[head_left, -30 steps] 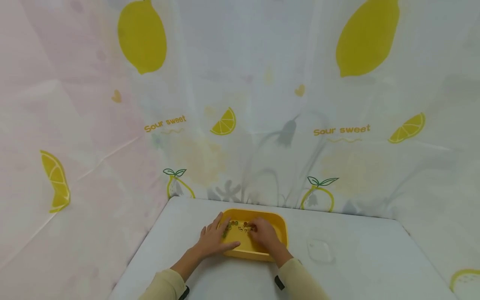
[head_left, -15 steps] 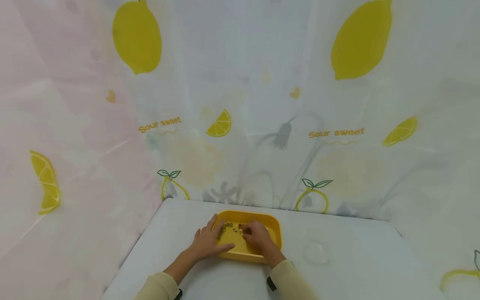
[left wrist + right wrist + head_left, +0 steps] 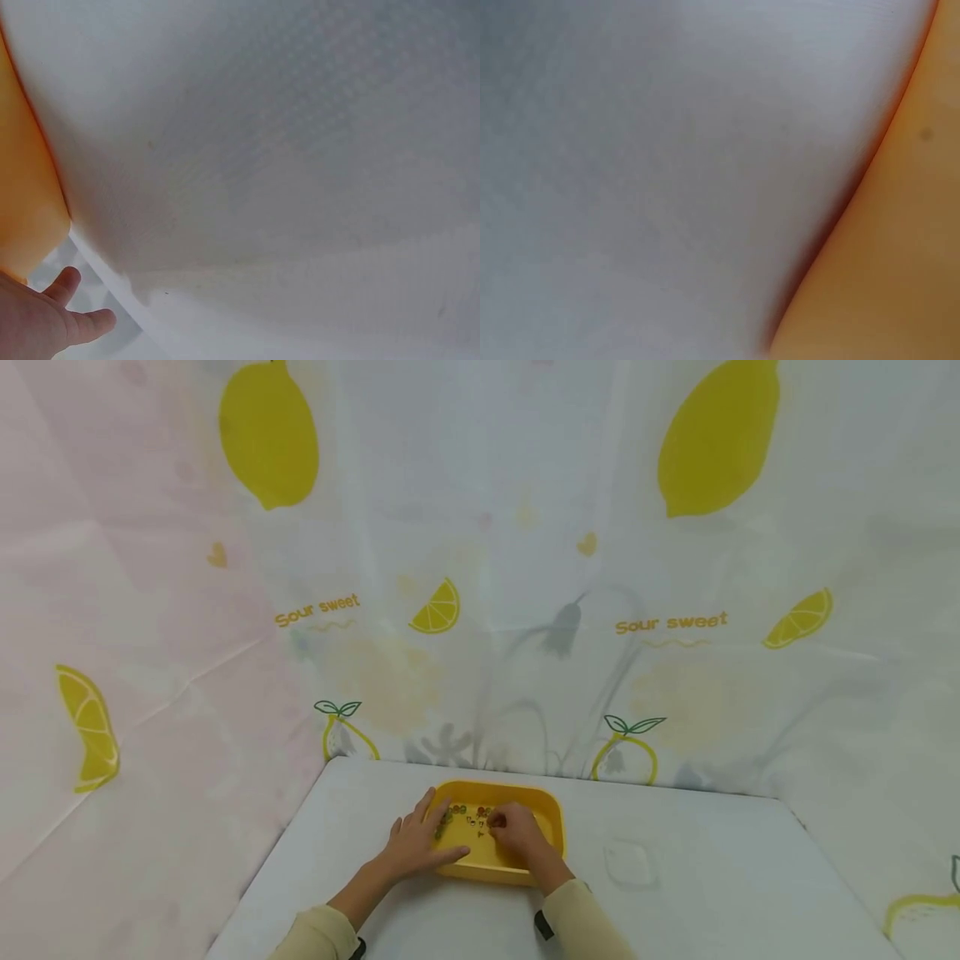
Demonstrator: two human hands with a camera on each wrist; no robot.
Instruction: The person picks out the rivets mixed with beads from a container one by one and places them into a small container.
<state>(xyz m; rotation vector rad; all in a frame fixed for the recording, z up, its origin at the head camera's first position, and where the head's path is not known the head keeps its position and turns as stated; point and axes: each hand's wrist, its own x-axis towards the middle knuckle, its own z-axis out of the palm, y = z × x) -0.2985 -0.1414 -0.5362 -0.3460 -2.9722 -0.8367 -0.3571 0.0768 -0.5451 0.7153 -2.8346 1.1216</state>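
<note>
In the head view a yellow tray (image 3: 495,875) lies on the white table. My left hand (image 3: 415,847) rests over its left side with spread fingers, the thumb reaching across the near left corner. Along the tray's left part sit several small green and reddish beads (image 3: 458,810). Tiny gold-coloured pieces (image 3: 472,821) are scattered in the middle, with a few red beads (image 3: 482,811) behind them. My right hand (image 3: 519,833) reaches into the right half, its fingers bent down close to the small pieces. Its fingertips are partly hidden, so any piece between them cannot be made out.
A clear, see-through, rounded-square thing (image 3: 631,864) lies on the table (image 3: 712,877) right of the tray. Behind the table hangs a lemon-print cloth (image 3: 495,693). The right wrist view shows only the tray's outer wall (image 3: 885,262) and white surface.
The whole head view has shifted slightly left over the second. My right fingers have moved a little, and a small gold piece now shows just left of them. The left hand stays on the tray.
</note>
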